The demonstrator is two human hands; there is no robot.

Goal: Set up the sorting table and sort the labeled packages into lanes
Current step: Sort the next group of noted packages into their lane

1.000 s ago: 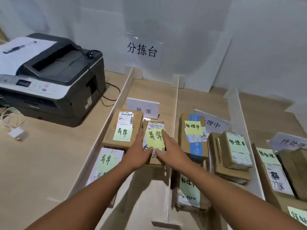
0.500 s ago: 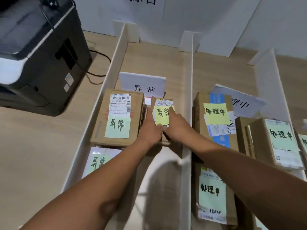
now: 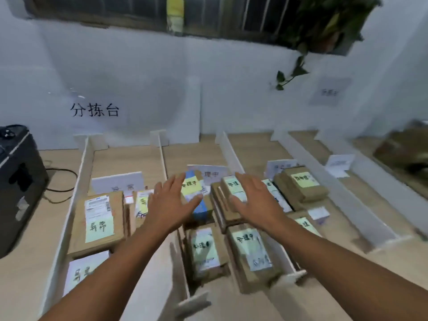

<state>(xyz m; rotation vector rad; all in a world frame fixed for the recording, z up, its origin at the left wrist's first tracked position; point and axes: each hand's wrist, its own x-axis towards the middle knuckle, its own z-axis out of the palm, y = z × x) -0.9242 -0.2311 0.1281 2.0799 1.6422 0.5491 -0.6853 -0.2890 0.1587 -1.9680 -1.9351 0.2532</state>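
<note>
Left hand (image 3: 171,202), right hand (image 3: 253,203) spread, empty, above packages (image 3: 251,256); wall sign (image 3: 95,110) reads 分拣台.

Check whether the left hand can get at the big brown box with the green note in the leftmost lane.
Probably yes. The left hand hovers open just right of the box, whose top lies bare; only a small package sits between them.
</note>
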